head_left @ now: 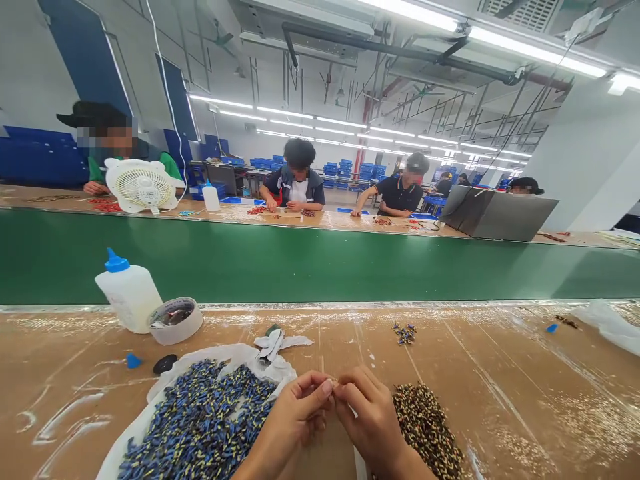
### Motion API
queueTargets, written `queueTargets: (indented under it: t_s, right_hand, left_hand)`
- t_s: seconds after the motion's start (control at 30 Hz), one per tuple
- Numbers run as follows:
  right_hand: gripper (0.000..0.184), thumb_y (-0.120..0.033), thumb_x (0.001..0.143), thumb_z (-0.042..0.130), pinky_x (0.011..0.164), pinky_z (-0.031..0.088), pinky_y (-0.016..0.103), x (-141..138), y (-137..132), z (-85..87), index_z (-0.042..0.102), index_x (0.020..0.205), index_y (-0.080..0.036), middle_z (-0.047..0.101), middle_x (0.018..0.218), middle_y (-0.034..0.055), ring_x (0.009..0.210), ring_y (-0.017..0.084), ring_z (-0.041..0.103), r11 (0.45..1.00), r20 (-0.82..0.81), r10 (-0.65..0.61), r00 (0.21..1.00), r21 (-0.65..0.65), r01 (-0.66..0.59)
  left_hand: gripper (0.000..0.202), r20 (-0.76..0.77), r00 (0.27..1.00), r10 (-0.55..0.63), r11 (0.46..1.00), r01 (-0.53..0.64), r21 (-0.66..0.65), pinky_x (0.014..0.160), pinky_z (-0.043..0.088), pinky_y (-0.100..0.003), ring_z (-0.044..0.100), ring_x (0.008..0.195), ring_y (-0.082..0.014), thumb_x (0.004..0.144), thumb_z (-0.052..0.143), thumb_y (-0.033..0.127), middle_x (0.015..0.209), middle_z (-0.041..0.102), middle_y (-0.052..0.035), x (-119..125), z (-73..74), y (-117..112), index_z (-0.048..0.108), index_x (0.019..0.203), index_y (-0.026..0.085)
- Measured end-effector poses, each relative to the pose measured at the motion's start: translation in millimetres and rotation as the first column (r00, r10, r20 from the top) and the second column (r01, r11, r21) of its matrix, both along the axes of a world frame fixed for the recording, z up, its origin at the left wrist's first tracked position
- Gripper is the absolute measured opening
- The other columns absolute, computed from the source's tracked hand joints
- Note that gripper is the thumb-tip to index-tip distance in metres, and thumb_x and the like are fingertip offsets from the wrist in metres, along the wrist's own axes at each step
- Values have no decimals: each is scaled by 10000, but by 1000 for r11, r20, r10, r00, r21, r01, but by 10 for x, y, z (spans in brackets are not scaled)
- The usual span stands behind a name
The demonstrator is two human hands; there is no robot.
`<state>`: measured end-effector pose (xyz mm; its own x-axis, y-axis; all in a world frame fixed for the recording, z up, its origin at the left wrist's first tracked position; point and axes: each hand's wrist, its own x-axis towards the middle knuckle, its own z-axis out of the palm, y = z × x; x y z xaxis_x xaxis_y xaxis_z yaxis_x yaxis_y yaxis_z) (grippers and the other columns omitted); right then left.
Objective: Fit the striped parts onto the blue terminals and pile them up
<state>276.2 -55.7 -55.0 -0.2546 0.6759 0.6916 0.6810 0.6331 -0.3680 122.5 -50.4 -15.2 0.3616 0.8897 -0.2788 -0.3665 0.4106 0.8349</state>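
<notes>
My left hand (303, 408) and my right hand (367, 412) meet at their fingertips above the table, thumbs and forefingers pinched together. Whatever lies between the fingers is too small to make out. Left of my hands, a heap of small blue, black and yellow pieces (200, 420) is spread on a white plastic bag (137, 437). Close by my right hand lies a pile of small brown and cream pieces (425, 427). Farther back, a little cluster of blue and brown pieces (405, 333) sits on the table.
A white bottle with a blue cap (129, 293) stands beside a tape roll (176, 321) at left. Crumpled white scraps (274, 343) lie behind the bag. A green conveyor belt (320, 267) runs across; several co-workers sit beyond it, near a white fan (143, 185).
</notes>
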Motion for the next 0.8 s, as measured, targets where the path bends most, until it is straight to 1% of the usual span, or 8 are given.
queueTargets:
  t_s: [0.13, 0.23, 0.37, 0.47, 0.53, 0.63, 0.7, 0.8]
  right_hand:
    - [148, -148, 925, 522, 653, 439, 288, -10, 11, 13, 629, 853, -221, 658, 837, 65, 750, 190, 573, 998, -40, 24, 999, -51, -26]
    - [133, -166, 926, 523, 687, 456, 279, 3, 5, 55, 647, 929, -213, 663, 870, 67, 789, 185, 602, 983, -145, 72, 987, -159, -95]
    - [115, -205, 916, 540, 647, 447, 255, 26, -21, 102, 655, 920, -194, 657, 786, 37, 705, 162, 596, 922, -279, 74, 957, -346, -172]
    - [127, -240, 910, 559, 624, 437, 244, 22, -29, 99, 674, 908, -187, 675, 756, 25, 673, 155, 593, 885, -313, 41, 949, -429, -180]
    - [145, -257, 910, 560, 625, 437, 243, 13, -27, 90, 683, 905, -181, 684, 754, 26, 674, 155, 596, 871, -325, 22, 945, -457, -178]
    - [173, -281, 915, 555, 634, 443, 247, 14, -43, 103, 687, 898, -171, 685, 752, 27, 674, 154, 596, 845, -332, 41, 942, -492, -210]
    - [177, -291, 918, 555, 649, 450, 251, 34, -86, 138, 688, 905, -175, 683, 757, 25, 692, 158, 601, 802, -317, 97, 944, -536, -262]
    - [155, -302, 908, 582, 701, 460, 269, 80, -183, 212, 693, 922, -196, 698, 821, 24, 765, 174, 613, 696, -253, 249, 935, -624, -354]
  left_hand:
    - [294, -26, 1000, 8, 1000, -7, 18, 557, 369, -180, 460, 603, -85, 687, 803, 395, 708, 552, 22, -30, -40, 59, 650, 794, 168]
    - [290, -182, 982, 51, 990, -25, 141, 583, 393, -204, 489, 620, -113, 715, 756, 424, 702, 574, 12, -76, -48, 137, 633, 781, 171]
    - [258, -469, 848, 247, 904, -29, 426, 622, 412, -230, 523, 657, -150, 772, 678, 417, 686, 593, 0, -184, 22, 231, 630, 747, 165]
    - [208, -581, 741, 336, 856, 17, 516, 627, 415, -237, 544, 654, -161, 785, 653, 371, 676, 608, 1, -254, 58, 262, 634, 739, 169]
    - [182, -607, 715, 347, 838, 55, 543, 625, 421, -239, 565, 656, -169, 786, 642, 346, 675, 623, 1, -275, 42, 272, 638, 732, 173]
    - [159, -610, 720, 331, 823, 96, 560, 645, 441, -246, 601, 676, -182, 794, 619, 322, 688, 651, -5, -272, -27, 280, 649, 737, 176]
    - [144, -624, 710, 326, 818, 119, 563, 652, 446, -252, 614, 679, -186, 794, 610, 299, 693, 663, -12, -255, -75, 275, 657, 739, 174]
    - [117, -659, 668, 345, 799, 160, 580, 670, 441, -261, 622, 703, -185, 789, 597, 241, 725, 685, -27, -219, -127, 252, 678, 753, 165]
